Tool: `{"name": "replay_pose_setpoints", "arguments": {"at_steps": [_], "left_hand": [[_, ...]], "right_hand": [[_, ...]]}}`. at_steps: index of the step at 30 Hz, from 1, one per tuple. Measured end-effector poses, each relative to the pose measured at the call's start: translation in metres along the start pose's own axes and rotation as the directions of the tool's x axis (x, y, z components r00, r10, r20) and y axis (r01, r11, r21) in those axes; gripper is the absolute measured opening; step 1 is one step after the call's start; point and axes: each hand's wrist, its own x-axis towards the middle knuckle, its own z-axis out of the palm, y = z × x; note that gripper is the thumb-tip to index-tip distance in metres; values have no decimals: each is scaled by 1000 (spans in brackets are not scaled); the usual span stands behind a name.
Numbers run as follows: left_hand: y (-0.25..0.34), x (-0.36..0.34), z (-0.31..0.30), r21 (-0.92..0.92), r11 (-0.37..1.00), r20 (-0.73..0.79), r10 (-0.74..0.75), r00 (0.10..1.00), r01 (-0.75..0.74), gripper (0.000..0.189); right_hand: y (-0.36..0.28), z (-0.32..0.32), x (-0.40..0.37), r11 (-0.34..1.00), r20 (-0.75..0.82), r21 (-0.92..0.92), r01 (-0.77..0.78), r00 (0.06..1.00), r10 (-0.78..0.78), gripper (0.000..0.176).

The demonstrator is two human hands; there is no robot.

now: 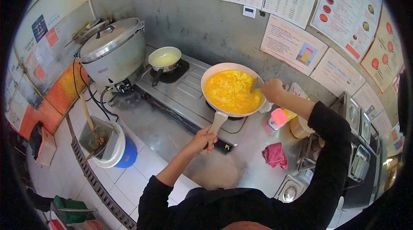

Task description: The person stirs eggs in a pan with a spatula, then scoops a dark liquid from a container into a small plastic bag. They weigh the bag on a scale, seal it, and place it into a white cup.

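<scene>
A frying pan (209,72) with a pale inside sits over the right burner of the gas stove (185,94). Yellow, partly set egg (230,90) covers most of its bottom. My left hand (203,139) is wrapped round the pan's beige handle (218,121), which points toward me. At the pan's right rim, my right hand (272,90) is closed on a spatula (257,84), whose blade reaches into the egg. The spatula's handle is mostly hidden by my fingers.
On the left burner stands a small saucepan (165,58) with pale liquid. A large rice cooker (114,49) is beyond it. Right of the stove are a pink-lidded jar (278,119), a tan tub (300,127) and a crumpled pink cloth (275,155). A blue bucket (126,152) stands lower left.
</scene>
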Motion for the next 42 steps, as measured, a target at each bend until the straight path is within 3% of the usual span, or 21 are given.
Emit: {"name": "replay_pose_setpoints", "arguments": {"at_steps": [9,12,15,18,21,24,27,30,33,42], "left_hand": [[0,5,-7,60,998,53,-30,998,27,25],[-1,5,-7,34,998,56,-56,997,54,26],[-4,7,-8,46,998,40,-40,998,38,24],[-1,6,-7,71,997,40,-39,998,36,22],[1,3,-4,50,998,28,-24,999,22,23],[1,4,-4,52,998,32,-32,999,30,19],[4,2,-1,64,997,23,-33,999,31,17],[4,4,-2,66,998,30,-24,999,22,17],[5,4,-3,55,998,47,-40,998,37,17],[6,4,-3,118,993,69,-36,997,27,28]], "right_hand": [[15,1,61,975,-203,-151,165,960,-194,18],[20,-10,59,989,-303,-48,137,942,-145,21],[35,-27,56,999,-112,-14,52,992,-54,24],[59,-61,25,985,-50,173,30,998,-21,30],[76,-71,5,903,65,417,99,988,-139,28],[60,-110,-30,904,219,390,177,935,-278,32],[28,-112,-47,862,212,435,259,901,-378,31],[-13,-125,-62,927,207,345,149,951,-230,26],[-37,-111,-46,933,210,252,257,927,-312,22],[-68,-109,-8,916,29,151,372,924,-380,20]]}}
